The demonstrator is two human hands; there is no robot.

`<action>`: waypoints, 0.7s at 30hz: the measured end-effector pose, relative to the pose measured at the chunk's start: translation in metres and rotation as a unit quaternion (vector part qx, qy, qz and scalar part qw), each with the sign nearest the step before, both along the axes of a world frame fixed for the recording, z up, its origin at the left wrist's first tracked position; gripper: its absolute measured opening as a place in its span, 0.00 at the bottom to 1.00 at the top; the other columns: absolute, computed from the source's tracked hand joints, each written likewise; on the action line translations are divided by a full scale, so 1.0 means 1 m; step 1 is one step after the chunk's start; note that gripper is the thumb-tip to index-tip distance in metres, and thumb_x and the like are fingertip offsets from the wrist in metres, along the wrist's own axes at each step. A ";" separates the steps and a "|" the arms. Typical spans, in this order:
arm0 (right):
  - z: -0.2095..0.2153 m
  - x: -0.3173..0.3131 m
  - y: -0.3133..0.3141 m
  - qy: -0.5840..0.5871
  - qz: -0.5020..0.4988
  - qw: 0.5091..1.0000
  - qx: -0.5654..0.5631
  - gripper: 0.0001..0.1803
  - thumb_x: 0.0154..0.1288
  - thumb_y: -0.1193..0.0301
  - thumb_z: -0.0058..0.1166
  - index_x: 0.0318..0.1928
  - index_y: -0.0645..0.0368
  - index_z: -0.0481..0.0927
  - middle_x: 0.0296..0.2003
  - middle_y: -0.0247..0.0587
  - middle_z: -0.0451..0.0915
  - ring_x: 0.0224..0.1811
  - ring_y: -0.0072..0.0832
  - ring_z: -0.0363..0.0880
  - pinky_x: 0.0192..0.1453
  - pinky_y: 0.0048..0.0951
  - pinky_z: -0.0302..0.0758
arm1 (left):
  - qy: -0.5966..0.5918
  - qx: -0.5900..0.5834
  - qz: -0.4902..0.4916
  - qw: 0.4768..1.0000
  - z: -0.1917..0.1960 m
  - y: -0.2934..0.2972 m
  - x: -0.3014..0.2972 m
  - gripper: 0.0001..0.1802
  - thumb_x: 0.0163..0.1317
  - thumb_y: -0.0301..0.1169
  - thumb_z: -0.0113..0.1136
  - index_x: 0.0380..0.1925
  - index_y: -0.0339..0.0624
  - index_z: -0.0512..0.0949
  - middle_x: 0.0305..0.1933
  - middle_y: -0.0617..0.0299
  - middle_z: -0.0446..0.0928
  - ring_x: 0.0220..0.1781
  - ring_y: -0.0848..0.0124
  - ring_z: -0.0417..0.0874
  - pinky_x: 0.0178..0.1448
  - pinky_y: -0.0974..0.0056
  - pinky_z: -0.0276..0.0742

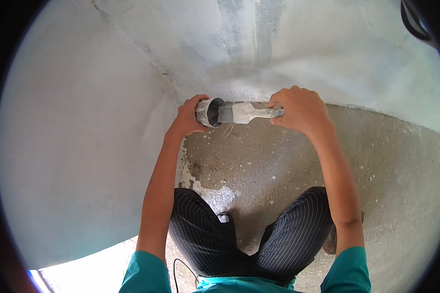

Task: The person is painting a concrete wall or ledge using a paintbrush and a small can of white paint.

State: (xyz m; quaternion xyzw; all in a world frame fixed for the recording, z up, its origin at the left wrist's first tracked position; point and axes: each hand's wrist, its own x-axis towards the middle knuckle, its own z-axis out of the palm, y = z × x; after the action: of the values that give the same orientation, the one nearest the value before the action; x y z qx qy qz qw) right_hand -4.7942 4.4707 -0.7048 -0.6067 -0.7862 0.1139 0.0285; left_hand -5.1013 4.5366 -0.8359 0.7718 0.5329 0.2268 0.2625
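Note:
My left hand (187, 117) is wrapped round a small paint-smeared can (203, 112), tilted so that its dark mouth faces right. A paintbrush (244, 113) with a white-coated ferrule lies level in front of that mouth. Its grey bristles (225, 114) are at the can's rim, and a few stray ones hang below. Whether the tips are inside the can I cannot tell. The fingers of my right hand (300, 110) pinch the end of the brush handle. What the can holds is hidden in shadow.
Close beyond my hands stands a pale wall (318, 53) with greyish vertical streaks. Another wall (83, 146) meets it in a corner at my left. The rough concrete floor (259, 161) bears white splashes. A thin dark cable (176, 273) hangs near my lap.

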 end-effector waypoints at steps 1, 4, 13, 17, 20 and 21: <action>0.000 -0.001 0.001 0.000 0.001 1.000 -0.019 0.17 0.48 0.61 0.69 0.40 0.48 0.85 0.35 0.40 0.84 0.40 0.35 0.82 0.45 0.35 0.78 | -0.013 -0.033 -0.018 0.999 -0.002 0.002 0.000 0.50 0.20 0.23 0.78 0.54 0.54 0.71 0.52 0.60 0.76 0.57 0.56 0.74 0.62 0.55 0.72; -0.009 -0.006 0.004 0.028 0.007 0.999 -0.022 0.16 0.49 0.62 0.69 0.40 0.48 0.85 0.35 0.42 0.84 0.40 0.37 0.82 0.46 0.37 0.78 | -0.026 -0.063 -0.050 0.996 -0.003 0.003 0.004 0.50 0.19 0.22 0.77 0.54 0.53 0.71 0.52 0.60 0.75 0.57 0.57 0.74 0.62 0.56 0.72; -0.028 -0.021 0.012 0.004 0.022 0.999 -0.028 0.15 0.51 0.64 0.67 0.40 0.54 0.84 0.37 0.45 0.82 0.41 0.40 0.83 0.46 0.39 0.79 | 0.019 -0.007 -0.104 0.994 0.000 0.009 0.021 0.50 0.15 0.19 0.76 0.52 0.52 0.73 0.58 0.63 0.66 0.59 0.57 0.72 0.65 0.57 0.72; -0.030 -0.027 0.014 0.037 0.026 0.998 -0.038 0.14 0.52 0.64 0.67 0.39 0.55 0.84 0.35 0.45 0.82 0.41 0.42 0.83 0.45 0.39 0.79 | 0.039 -0.002 -0.108 0.993 0.004 0.010 0.019 0.49 0.16 0.19 0.76 0.51 0.53 0.74 0.57 0.64 0.67 0.59 0.57 0.72 0.65 0.57 0.73; -0.034 -0.026 0.013 0.037 0.038 0.998 -0.018 0.14 0.53 0.64 0.66 0.37 0.59 0.83 0.35 0.47 0.81 0.40 0.43 0.83 0.43 0.39 0.80 | 0.042 0.040 -0.131 0.990 0.003 0.010 0.029 0.45 0.19 0.17 0.74 0.50 0.47 0.74 0.56 0.61 0.67 0.57 0.59 0.73 0.61 0.58 0.74; -0.035 -0.025 0.013 0.035 0.047 0.998 -0.009 0.14 0.53 0.64 0.66 0.36 0.60 0.82 0.35 0.48 0.81 0.39 0.43 0.83 0.43 0.39 0.80 | 0.044 0.039 -0.136 0.989 0.002 0.010 0.030 0.45 0.19 0.17 0.74 0.50 0.47 0.74 0.56 0.61 0.67 0.57 0.59 0.73 0.61 0.58 0.74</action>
State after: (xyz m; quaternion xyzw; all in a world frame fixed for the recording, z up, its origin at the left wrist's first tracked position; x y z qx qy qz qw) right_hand -4.8197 4.4839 -0.7399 -0.5646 -0.8116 0.1433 0.0455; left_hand -5.0713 4.5462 -0.8337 0.8559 0.4249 0.1757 0.2365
